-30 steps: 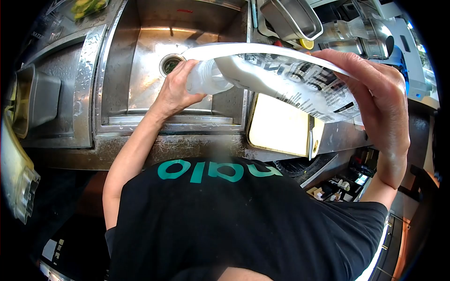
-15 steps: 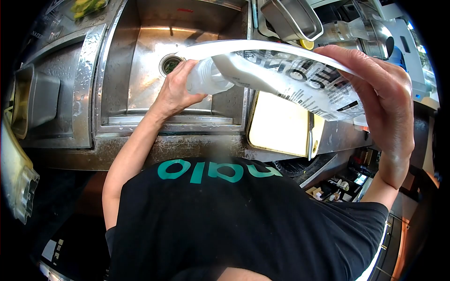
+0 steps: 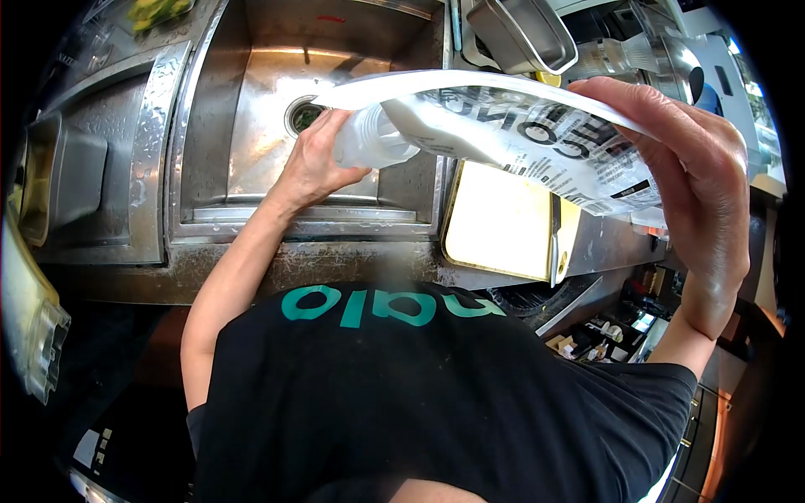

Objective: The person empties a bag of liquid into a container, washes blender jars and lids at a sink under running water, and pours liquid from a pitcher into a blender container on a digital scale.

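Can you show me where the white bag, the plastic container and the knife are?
White bag [image 3: 537, 134]: head view, on its side with the black printing.
Plastic container [image 3: 360, 147]: head view, on its see-through side.
Knife [image 3: 555, 239]: head view, around the middle of its length.

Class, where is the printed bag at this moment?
In the head view, the printed bag is mostly right of centre, in the right hand, its left end by the translucent container.
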Tool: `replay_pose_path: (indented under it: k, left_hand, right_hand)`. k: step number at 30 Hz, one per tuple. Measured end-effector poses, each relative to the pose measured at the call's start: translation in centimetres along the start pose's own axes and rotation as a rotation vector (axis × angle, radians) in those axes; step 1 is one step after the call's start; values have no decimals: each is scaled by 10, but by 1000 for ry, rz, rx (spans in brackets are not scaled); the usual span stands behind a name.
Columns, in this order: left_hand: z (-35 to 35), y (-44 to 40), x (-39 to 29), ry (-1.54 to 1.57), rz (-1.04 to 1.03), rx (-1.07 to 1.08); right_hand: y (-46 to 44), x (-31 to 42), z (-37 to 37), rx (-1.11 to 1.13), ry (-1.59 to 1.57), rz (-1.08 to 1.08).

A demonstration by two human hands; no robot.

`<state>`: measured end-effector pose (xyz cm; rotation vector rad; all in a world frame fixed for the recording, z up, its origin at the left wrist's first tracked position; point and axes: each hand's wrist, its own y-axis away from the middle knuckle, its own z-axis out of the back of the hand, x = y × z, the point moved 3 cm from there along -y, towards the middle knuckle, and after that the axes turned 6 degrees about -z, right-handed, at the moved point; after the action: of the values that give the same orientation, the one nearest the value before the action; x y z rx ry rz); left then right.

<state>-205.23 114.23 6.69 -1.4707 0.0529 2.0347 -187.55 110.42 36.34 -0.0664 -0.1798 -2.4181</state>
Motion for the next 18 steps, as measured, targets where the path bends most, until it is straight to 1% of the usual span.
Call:
replay_pose_path:
  k: [11, 14, 18]
  left_hand:
    - [2, -1, -2, -7, -19, 3]
    - [3, -1, 0, -12, -21, 0]
    - [4, -1, 1, -10, -18, 1]
  right_hand:
    - [-3, 0, 7, 39, 31, 14]
    - [-5, 2, 10, 50, 66, 0]
    - [-4, 4, 11, 41, 35, -32]
